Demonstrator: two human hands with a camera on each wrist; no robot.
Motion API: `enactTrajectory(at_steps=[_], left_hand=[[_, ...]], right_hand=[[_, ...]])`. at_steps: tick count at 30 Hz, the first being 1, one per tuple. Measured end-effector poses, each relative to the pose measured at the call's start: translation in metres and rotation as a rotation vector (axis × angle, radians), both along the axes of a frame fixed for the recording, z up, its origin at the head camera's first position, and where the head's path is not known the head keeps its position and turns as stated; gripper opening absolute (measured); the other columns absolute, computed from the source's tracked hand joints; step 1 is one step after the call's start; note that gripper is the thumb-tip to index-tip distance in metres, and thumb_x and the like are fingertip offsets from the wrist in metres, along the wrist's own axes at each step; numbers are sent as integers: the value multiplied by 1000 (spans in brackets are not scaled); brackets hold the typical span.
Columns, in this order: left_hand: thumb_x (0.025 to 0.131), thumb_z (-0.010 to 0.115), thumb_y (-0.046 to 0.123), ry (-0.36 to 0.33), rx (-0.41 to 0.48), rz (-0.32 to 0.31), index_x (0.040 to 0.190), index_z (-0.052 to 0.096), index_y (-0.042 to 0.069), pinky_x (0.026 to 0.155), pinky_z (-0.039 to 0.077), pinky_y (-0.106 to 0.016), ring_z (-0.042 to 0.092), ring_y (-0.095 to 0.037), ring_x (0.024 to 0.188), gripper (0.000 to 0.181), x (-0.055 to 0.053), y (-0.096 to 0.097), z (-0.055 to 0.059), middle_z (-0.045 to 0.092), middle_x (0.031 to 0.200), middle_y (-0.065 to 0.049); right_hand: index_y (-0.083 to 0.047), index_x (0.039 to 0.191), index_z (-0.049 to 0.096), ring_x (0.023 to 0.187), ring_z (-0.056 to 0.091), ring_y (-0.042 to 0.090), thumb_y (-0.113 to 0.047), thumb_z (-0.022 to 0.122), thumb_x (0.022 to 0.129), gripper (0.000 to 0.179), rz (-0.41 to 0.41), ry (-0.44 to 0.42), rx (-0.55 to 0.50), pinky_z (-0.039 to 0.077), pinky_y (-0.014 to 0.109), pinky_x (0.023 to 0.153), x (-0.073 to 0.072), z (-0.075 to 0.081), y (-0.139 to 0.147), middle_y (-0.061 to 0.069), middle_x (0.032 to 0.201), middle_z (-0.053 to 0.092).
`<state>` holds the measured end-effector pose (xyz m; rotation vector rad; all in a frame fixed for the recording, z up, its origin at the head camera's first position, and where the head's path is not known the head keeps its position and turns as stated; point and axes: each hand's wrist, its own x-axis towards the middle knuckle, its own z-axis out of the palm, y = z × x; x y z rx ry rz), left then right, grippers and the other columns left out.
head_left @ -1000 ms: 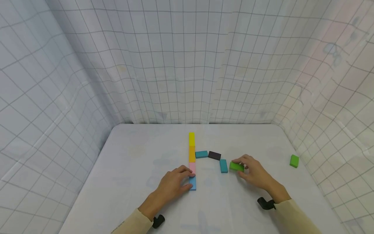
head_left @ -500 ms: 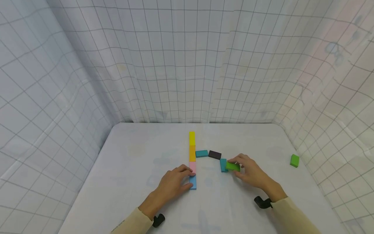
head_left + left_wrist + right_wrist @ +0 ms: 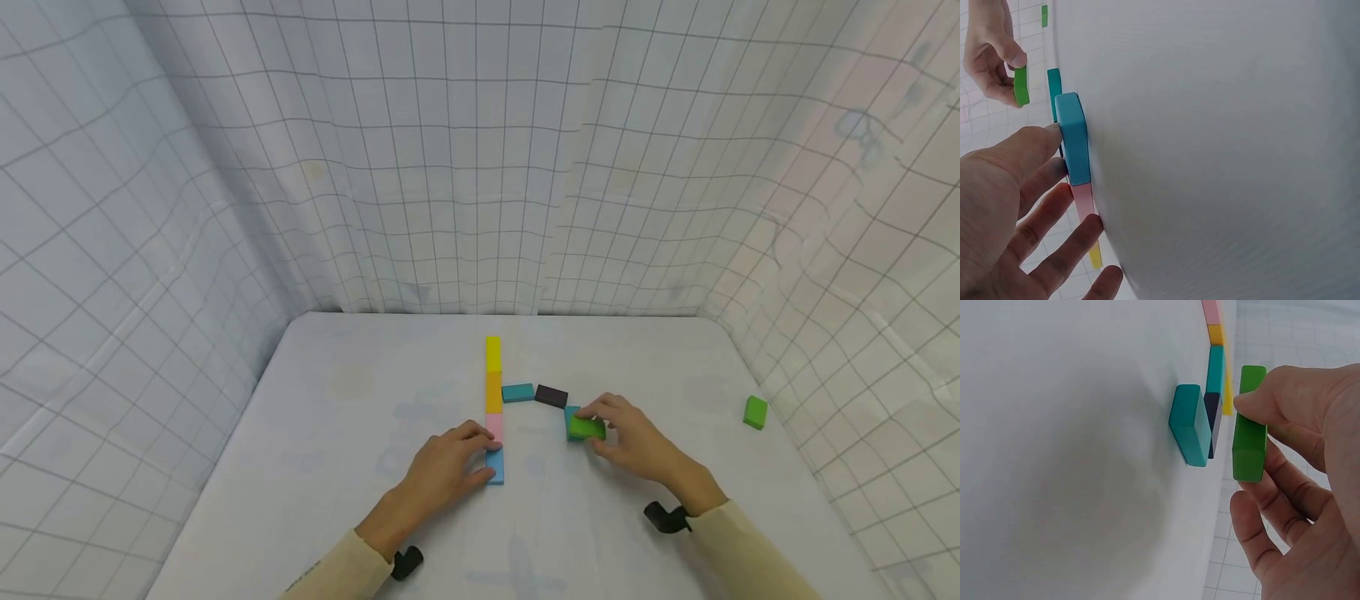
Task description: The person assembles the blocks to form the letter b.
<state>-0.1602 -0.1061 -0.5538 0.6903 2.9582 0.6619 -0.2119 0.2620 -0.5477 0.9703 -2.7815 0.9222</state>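
Note:
My right hand [image 3: 636, 437] pinches a green block [image 3: 1250, 434] between thumb and fingers. The block is held off the tabletop and, in the head view, overlaps a teal block [image 3: 1191, 422] lying below it. My left hand [image 3: 447, 464] rests on a straight column of blocks, its thumb and fingertips touching the light blue block [image 3: 1074, 137] at the near end. Beyond that, the column continues with a pink block [image 3: 494, 427], an orange block [image 3: 493, 393] and a yellow block [image 3: 492, 353]. From the orange block's right side, another teal block [image 3: 517, 393] and a black block [image 3: 551, 396] lead rightward.
A second green block [image 3: 755, 412] lies alone near the table's right edge. White cloth covers the tabletop [image 3: 360, 392], and gridded white curtains [image 3: 465, 167] stand at the back and both sides.
My right hand has carried the green block leftward, from beside the near teal block to a place over it. The left hand stays on the column.

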Motion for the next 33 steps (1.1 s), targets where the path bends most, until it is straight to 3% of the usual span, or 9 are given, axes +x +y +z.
enactTrajectory(at_steps=[11, 25, 33], left_hand=[[102, 93, 31, 6, -5, 3, 139, 85, 21, 97, 66, -49, 78, -22, 126, 39, 1, 1, 3, 76, 142, 2], [102, 94, 31, 44, -11, -7, 138, 85, 22, 95, 67, -49, 79, -22, 124, 38, 2, 1, 2, 76, 141, 3], [103, 93, 34, 12, -25, 6, 140, 85, 23, 99, 67, -49, 78, -21, 126, 40, 0, 2, 0, 76, 142, 4]], right_hand=[[-14, 139, 81, 117, 69, 19, 3, 88, 97, 46, 34, -11, -2, 67, 43, 102, 1, -4, -8, 1, 130, 75], [-14, 140, 80, 117, 66, 17, -1, 87, 100, 43, 74, -20, 36, 67, 38, 100, 5, -2, -22, 3, 134, 74], [-14, 141, 81, 115, 65, 15, -3, 87, 101, 42, 80, -42, 67, 66, 39, 101, 7, 2, -29, 2, 131, 73]])
